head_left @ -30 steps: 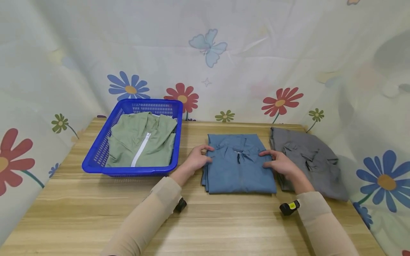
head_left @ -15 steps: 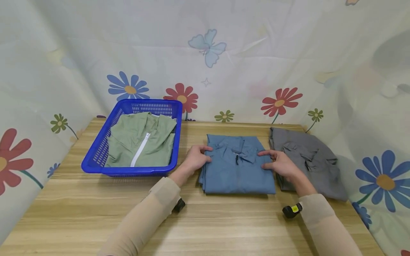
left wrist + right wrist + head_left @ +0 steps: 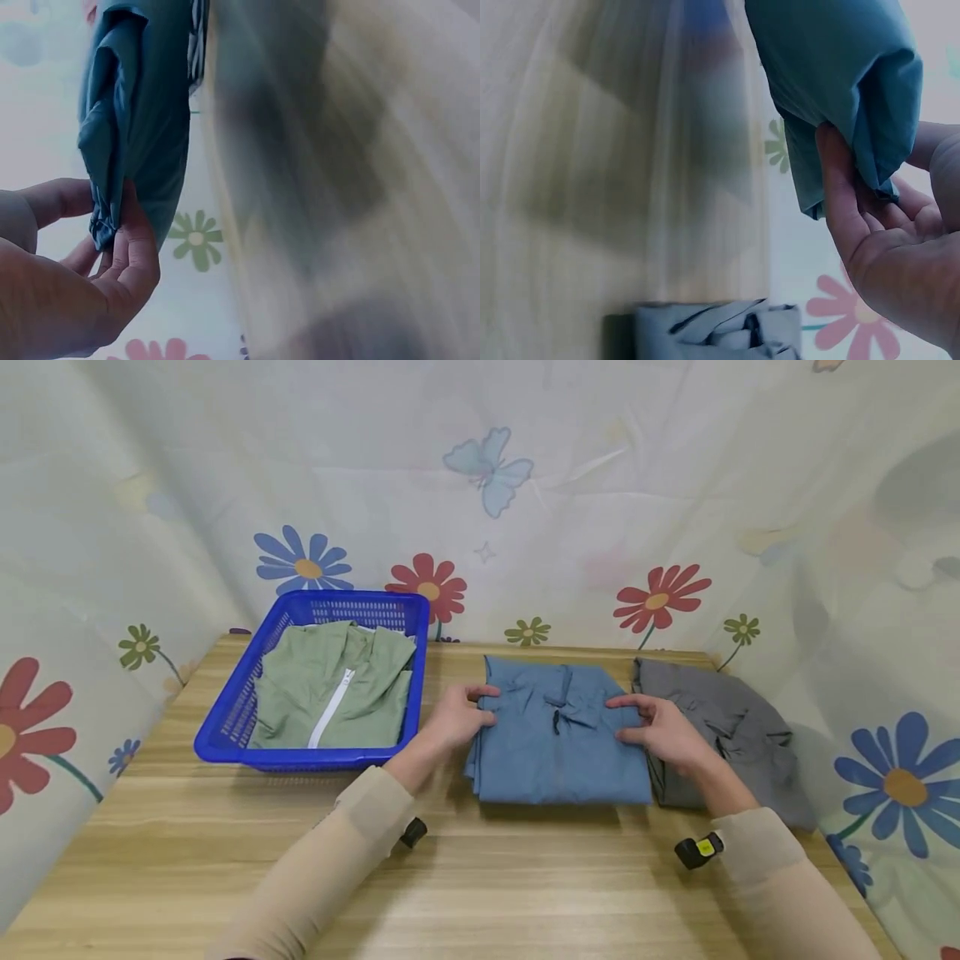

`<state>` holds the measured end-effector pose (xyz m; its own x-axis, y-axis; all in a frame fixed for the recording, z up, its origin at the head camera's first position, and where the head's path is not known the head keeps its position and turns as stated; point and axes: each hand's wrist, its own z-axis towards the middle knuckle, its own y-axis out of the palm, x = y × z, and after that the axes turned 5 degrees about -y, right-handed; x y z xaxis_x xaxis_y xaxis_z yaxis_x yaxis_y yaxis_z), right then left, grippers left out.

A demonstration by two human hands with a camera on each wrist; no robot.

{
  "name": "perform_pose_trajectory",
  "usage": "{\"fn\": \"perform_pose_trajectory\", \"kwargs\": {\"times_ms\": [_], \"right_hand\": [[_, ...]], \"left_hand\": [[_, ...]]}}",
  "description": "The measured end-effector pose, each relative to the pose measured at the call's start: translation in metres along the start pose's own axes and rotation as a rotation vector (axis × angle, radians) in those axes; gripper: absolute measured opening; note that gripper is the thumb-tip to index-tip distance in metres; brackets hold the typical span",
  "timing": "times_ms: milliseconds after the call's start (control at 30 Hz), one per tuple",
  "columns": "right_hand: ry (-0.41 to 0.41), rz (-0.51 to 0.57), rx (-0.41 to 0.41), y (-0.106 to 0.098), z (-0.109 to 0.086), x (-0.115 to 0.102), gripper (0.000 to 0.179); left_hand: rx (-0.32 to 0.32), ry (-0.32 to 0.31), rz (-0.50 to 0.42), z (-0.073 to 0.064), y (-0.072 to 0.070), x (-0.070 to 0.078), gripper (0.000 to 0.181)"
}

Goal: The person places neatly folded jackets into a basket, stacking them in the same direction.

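Observation:
A folded blue jacket (image 3: 558, 752) with a collar and a short dark zipper pull is held up between both hands, raised off the table. The left hand (image 3: 457, 720) grips its left edge, and in the left wrist view fingers (image 3: 139, 255) curl beneath the folded layers (image 3: 142, 120). Along the opposite edge, the right hand (image 3: 663, 732) pinches the cloth, thumb on top. The right wrist view shows fingers (image 3: 840, 187) under the jacket (image 3: 840, 67), with a gap down to the wood.
Left of the jacket stands a blue plastic basket (image 3: 309, 758) holding a folded green jacket (image 3: 300, 693) with a white zipper. A folded grey garment (image 3: 742, 735) lies on the wooden table (image 3: 525, 885) at the right. Flowered cloth (image 3: 562, 552) hangs behind.
The blue jacket has risen from the tabletop, both hands lifting it by its sides, and a shadow now shows beneath its front edge. The basket and the grey garment have stayed put.

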<state>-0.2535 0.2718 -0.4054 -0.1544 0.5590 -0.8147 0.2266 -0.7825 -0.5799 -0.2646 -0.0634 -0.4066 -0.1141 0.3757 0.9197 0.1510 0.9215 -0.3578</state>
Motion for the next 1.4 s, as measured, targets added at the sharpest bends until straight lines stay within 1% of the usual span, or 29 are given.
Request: {"fn": "perform_pose_trajectory", "kwargs": {"times_ms": [133,267,433,567,767,900,1000,1267,1400], "right_hand": [[-0.024,0.021,0.000,-0.003,0.000,-0.008,0.046],[-0.030,0.037,0.010,-0.004,0.001,-0.019,0.046],[-0.034,0.063,0.014,-0.004,0.003,-0.036,0.046],[-0.042,0.099,0.017,-0.002,0.006,-0.052,0.046],[-0.055,0.135,0.015,0.001,0.018,-0.078,0.048],[-0.075,0.155,0.002,0.005,0.030,-0.090,0.047],[-0.098,0.167,-0.004,0.009,0.038,-0.100,0.047],[-0.141,0.255,0.001,0.031,0.061,-0.127,0.046],[-0.167,0.287,0.009,0.045,0.071,-0.140,0.046]], "left_hand": [[0.000,0.019,0.002,-0.004,-0.010,0.009,0.040],[0.002,0.042,0.013,-0.008,-0.021,0.017,0.039],[0.000,0.087,0.029,-0.009,-0.038,0.024,0.040],[-0.001,0.102,0.025,-0.011,-0.053,0.029,0.040],[0.001,0.085,0.039,-0.014,-0.078,0.038,0.039],[0.013,0.062,0.036,-0.012,-0.097,0.039,0.039],[0.033,0.047,0.037,-0.011,-0.111,0.039,0.039],[0.048,0.040,0.099,-0.011,-0.151,0.044,0.042],[0.055,0.002,0.128,-0.010,-0.171,0.046,0.044]]}}
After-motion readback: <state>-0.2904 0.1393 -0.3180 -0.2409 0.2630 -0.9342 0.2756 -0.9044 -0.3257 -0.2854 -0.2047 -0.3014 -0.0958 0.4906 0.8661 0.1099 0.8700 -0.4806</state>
